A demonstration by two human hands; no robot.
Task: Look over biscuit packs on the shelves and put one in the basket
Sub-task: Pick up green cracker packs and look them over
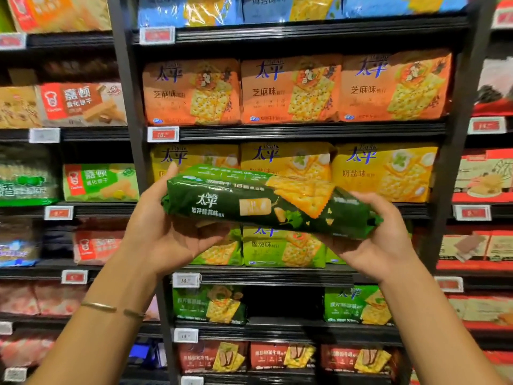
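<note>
Both hands grip one dark green biscuit pack point(266, 202) in front of the shelves point(305, 130). The left hand point(166, 229) cups its left end from below, and the right hand point(380, 240) curls under its right end.

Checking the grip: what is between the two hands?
A dark green biscuit pack, its ends held by the left hand and right hand; head view.
</note>
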